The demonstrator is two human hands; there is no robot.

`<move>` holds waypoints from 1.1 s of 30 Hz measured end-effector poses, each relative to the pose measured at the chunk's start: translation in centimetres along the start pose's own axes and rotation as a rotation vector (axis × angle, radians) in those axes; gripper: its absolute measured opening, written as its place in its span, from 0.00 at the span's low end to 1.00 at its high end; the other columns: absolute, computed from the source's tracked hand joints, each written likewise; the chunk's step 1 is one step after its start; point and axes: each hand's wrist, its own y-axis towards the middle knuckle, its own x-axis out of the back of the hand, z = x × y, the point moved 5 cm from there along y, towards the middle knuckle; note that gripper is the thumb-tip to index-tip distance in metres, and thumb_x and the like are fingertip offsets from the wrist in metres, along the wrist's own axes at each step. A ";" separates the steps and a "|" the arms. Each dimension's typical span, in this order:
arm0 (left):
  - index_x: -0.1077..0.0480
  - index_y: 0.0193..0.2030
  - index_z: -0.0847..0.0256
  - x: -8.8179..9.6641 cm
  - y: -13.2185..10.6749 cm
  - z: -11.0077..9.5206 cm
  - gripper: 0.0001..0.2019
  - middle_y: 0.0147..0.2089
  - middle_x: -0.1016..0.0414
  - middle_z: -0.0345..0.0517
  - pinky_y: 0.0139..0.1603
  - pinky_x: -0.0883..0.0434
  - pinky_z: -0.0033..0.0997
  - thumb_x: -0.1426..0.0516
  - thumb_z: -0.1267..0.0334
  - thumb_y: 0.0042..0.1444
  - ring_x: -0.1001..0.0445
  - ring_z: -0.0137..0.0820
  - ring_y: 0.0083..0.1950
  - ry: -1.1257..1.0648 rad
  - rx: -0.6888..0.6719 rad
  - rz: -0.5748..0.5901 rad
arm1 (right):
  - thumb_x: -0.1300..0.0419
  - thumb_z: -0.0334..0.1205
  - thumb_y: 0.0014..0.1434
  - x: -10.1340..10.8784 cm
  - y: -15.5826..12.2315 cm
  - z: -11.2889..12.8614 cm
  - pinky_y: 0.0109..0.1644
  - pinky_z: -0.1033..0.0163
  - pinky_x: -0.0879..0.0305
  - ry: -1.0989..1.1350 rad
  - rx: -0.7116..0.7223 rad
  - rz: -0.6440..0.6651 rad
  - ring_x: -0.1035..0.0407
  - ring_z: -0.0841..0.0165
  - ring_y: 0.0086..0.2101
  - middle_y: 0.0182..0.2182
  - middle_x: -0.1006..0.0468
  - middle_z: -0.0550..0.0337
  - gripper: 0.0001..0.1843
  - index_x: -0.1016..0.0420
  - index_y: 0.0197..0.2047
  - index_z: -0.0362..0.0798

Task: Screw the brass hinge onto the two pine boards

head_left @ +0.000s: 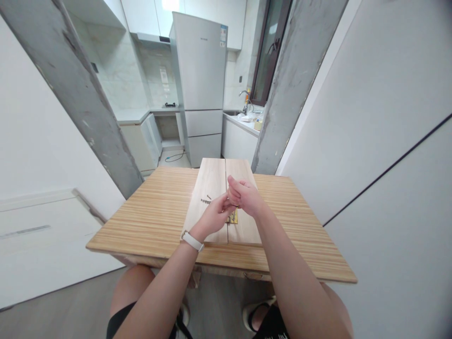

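Observation:
Two pale wooden boards lie side by side on the table; the left board and right board meet at a narrow seam. Over them, my left hand has its fingers bent together and touches my right hand, which is curled with the thumb uppermost. Whatever is between their fingers is hidden. Just below the hands, a flat brass-yellow piece with dark spots lies by the seam, partly covered. Several screws rest on the left board beside my left hand, with one more screw slightly apart.
The wood-grain table extends to both sides of the boards. Behind it stand a grey fridge and a counter with a sink tap. Bare concrete wall ends and white panels flank the table.

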 end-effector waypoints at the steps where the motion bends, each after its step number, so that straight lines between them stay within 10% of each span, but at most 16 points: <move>1: 0.29 0.52 0.63 0.1 0.0 0.0 0.12 0.51 0.20 0.53 0.57 0.26 0.37 0.41 0.70 0.61 0.20 0.38 0.55 0.026 -0.003 -0.016 | 0.43 0.67 0.64 0.1 -0.2 0.0 0.22 0.62 0.57 -0.017 0.019 -0.023 0.51 0.74 0.16 0.12 0.44 0.68 0.36 0.45 0.16 0.51; 10: 0.25 0.45 0.63 0.3 -0.3 -0.1 0.09 0.40 0.19 0.48 0.44 0.25 0.30 0.39 0.70 0.57 0.21 0.33 0.41 0.290 -0.037 -0.310 | 0.36 0.51 0.62 -1.2 -4.5 0.5 0.48 0.57 0.31 -0.257 0.319 -0.614 0.28 0.63 0.42 0.42 0.24 0.57 0.15 0.29 0.46 0.51; 17: 0.24 0.42 0.63 -0.5 -0.8 -0.8 0.07 0.38 0.20 0.49 0.40 0.28 0.32 0.44 0.64 0.65 0.22 0.36 0.40 0.466 -0.075 -0.390 | 0.40 0.50 0.65 -3.7 -5.1 0.3 0.38 0.60 0.36 -0.323 0.249 -0.770 0.34 0.66 0.33 0.30 0.30 0.63 0.12 0.33 0.37 0.51; 24: 0.29 0.51 0.62 -0.1 -0.9 -1.0 0.17 0.42 0.20 0.48 0.41 0.27 0.30 0.40 0.75 0.54 0.23 0.35 0.42 0.337 -0.021 -0.264 | 0.41 0.60 0.64 -1.8 -2.3 -0.8 0.25 0.62 0.50 -0.204 0.148 -0.595 0.47 0.70 0.22 0.19 0.43 0.65 0.29 0.42 0.21 0.51; 33: 0.33 0.57 0.62 0.1 -0.3 -0.2 0.19 0.51 0.22 0.53 0.56 0.25 0.37 0.42 0.74 0.59 0.21 0.37 0.54 0.033 -0.009 -0.107 | 0.37 0.64 0.60 -0.3 0.2 0.0 0.22 0.63 0.58 -0.065 -0.001 -0.045 0.53 0.76 0.16 0.12 0.46 0.69 0.36 0.44 0.14 0.50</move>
